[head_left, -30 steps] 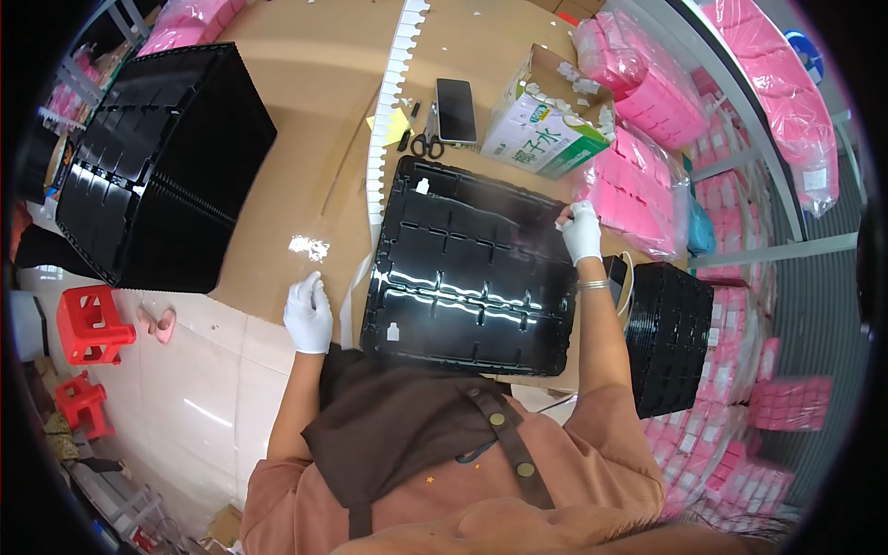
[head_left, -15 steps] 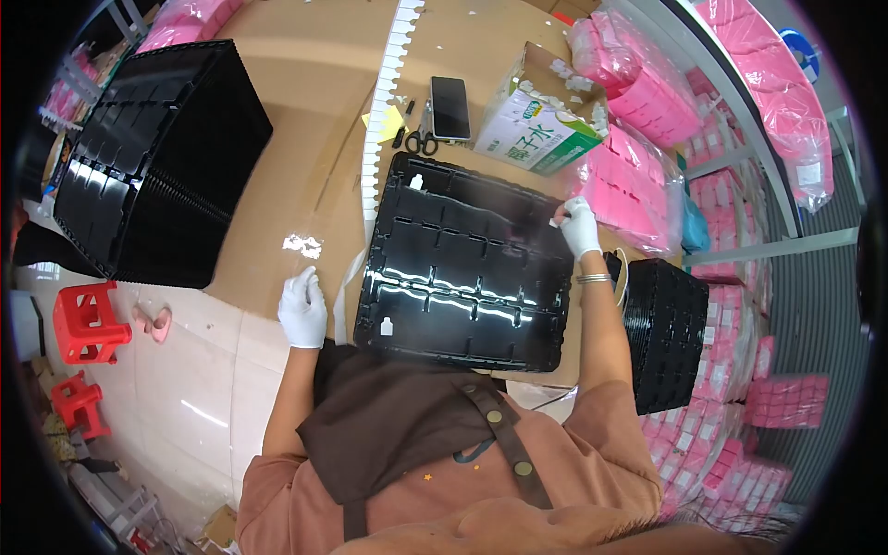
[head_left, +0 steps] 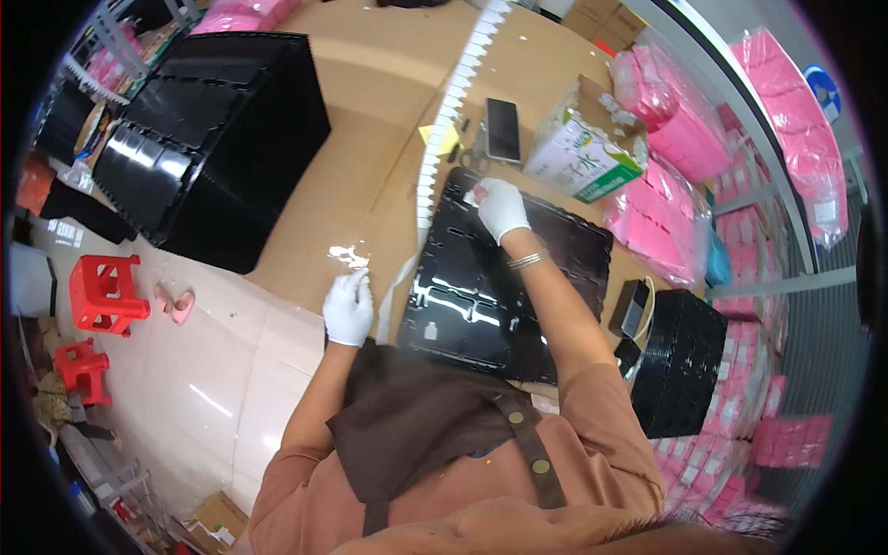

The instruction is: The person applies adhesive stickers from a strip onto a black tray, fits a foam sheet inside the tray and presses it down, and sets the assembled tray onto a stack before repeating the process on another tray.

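The gloved right hand (head_left: pixel 504 209) is reaching over the far left corner of the black plastic tray (head_left: pixel 499 287), its fingertips meeting a white patch; whether they are pinching it cannot be told. The tray is lying on the brown tabletop (head_left: pixel 370 120) before the person. The gloved left hand (head_left: pixel 349 313) is hovering near white scraps (head_left: pixel 348 254), fingertips pressed together.

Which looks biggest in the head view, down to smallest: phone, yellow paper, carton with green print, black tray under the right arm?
Black tray
Carton
Phone
Yellow paper, partly covered
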Action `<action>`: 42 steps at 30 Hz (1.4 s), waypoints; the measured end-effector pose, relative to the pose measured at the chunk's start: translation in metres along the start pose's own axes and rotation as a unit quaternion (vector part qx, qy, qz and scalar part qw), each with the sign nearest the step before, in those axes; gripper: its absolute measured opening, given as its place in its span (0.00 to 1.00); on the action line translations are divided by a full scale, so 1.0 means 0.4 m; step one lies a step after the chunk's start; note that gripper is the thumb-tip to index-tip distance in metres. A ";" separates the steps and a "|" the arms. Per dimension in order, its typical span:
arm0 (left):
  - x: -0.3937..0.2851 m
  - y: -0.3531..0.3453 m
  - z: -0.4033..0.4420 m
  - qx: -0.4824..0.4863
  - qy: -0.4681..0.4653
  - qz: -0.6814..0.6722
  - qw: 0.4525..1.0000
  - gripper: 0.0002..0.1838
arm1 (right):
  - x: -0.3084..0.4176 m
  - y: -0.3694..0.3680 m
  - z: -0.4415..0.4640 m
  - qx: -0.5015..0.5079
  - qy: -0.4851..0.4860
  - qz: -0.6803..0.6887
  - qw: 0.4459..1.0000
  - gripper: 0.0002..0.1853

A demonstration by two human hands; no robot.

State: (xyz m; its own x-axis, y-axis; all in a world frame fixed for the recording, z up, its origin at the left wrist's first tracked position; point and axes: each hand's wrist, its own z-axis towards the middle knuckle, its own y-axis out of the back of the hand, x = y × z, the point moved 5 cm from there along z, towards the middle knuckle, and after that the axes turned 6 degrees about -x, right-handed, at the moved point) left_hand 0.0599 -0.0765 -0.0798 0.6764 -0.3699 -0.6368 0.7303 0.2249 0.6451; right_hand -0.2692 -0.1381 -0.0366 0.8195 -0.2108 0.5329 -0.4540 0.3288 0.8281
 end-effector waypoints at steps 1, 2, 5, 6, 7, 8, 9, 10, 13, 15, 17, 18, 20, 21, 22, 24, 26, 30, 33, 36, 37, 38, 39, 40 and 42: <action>-0.001 0.002 0.002 0.001 -0.002 0.000 1.000 0.09 | 0.009 -0.016 0.008 -0.018 0.005 -0.043 0.999 0.05; 0.002 0.001 0.000 0.002 -0.004 0.000 1.000 0.09 | 0.015 -0.027 0.014 -0.036 0.010 -0.087 0.996 0.05; 0.018 -0.007 -0.008 -0.013 -0.018 0.000 1.000 0.10 | -0.013 -0.037 0.031 0.049 -0.023 -0.023 0.998 0.05; 0.019 -0.008 -0.010 -0.020 -0.025 -0.003 0.999 0.10 | -0.019 -0.041 0.037 0.086 -0.027 0.021 0.996 0.05; 0.021 -0.010 -0.012 -0.024 -0.028 -0.002 0.999 0.11 | -0.030 -0.035 0.036 0.056 -0.043 0.018 0.997 0.04; 0.022 -0.012 -0.015 -0.022 -0.027 -0.002 0.999 0.11 | -0.039 -0.036 0.034 0.043 -0.046 0.001 0.998 0.04; 0.019 -0.009 -0.013 -0.018 -0.026 -0.002 0.999 0.11 | -0.020 -0.024 0.029 0.030 -0.050 -0.015 0.998 0.05; 0.017 -0.008 -0.010 -0.015 -0.027 0.000 1.000 0.11 | -0.010 -0.017 0.027 0.017 -0.053 -0.029 0.998 0.05; 0.017 -0.007 -0.011 -0.014 -0.021 0.001 1.000 0.10 | -0.014 -0.038 0.041 0.054 -0.049 -0.027 0.997 0.03; 0.016 -0.005 -0.011 -0.010 -0.021 -0.002 1.000 0.10 | -0.003 -0.040 0.031 0.009 -0.046 -0.036 0.998 0.03; 0.013 -0.003 -0.009 -0.011 -0.020 0.000 1.000 0.10 | 0.018 -0.045 0.019 -0.045 -0.018 -0.080 0.996 0.02; 0.011 -0.001 -0.009 -0.013 -0.019 0.003 1.000 0.10 | -0.001 -0.057 0.018 -0.050 -0.019 -0.023 0.998 0.02; 0.009 0.000 -0.005 -0.020 -0.028 0.001 0.999 0.10 | -0.054 -0.072 0.024 -0.063 -0.021 0.092 0.994 0.03; 0.010 0.000 -0.004 -0.025 -0.035 -0.003 0.999 0.10 | -0.068 -0.068 0.017 -0.032 -0.081 0.168 0.982 0.03; 0.012 0.000 -0.007 -0.028 -0.040 -0.007 0.999 0.10 | -0.051 -0.042 -0.009 -0.015 -0.142 0.226 0.964 0.02; 0.011 0.001 -0.009 -0.020 -0.031 -0.006 0.999 0.10 | 0.038 0.014 -0.110 0.033 -0.186 0.276 0.942 0.04; 0.009 0.002 -0.007 -0.013 -0.020 -0.007 1.000 0.09 | 0.080 -0.003 -0.261 0.114 -0.276 0.404 0.865 0.04; 0.018 -0.007 -0.010 -0.008 -0.014 -0.015 1.000 0.09 | 0.200 -0.008 -0.454 0.193 -0.033 0.101 0.975 0.08; 0.015 -0.004 -0.006 -0.004 -0.008 -0.024 1.000 0.09 | 0.240 -0.018 -0.490 0.242 0.043 0.035 0.969 0.07; 0.014 -0.001 -0.007 -0.010 -0.019 -0.019 1.000 0.09 | 0.232 -0.009 -0.485 0.225 0.019 0.047 0.973 0.07; 0.016 -0.002 -0.008 -0.012 -0.020 -0.019 1.000 0.09 | 0.228 -0.004 -0.485 0.195 0.007 0.047 0.980 0.07; 0.017 -0.004 -0.008 -0.013 -0.022 -0.020 0.999 0.09 | 0.227 -0.005 -0.488 0.190 -0.001 0.054 0.980 0.05; 0.016 -0.005 -0.008 -0.015 -0.023 -0.021 0.999 0.09 | 0.230 -0.007 -0.491 0.184 -0.009 0.061 0.981 0.04; 0.014 -0.004 -0.007 -0.015 -0.022 -0.023 0.999 0.09 | 0.236 -0.006 -0.490 0.178 -0.016 0.067 0.982 0.03; 0.012 -0.001 -0.007 -0.016 -0.021 -0.028 0.999 0.09 | 0.254 -0.006 -0.492 0.179 0.021 0.029 0.983 0.04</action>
State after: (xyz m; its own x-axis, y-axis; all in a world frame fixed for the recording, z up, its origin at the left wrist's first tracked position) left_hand 0.0631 -0.0761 -0.0844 0.6301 -0.4205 -0.6528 0.7701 0.2305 0.5948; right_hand -0.1162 0.0209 -0.0188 0.7995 -0.1604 0.5789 -0.5874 -0.0072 0.8093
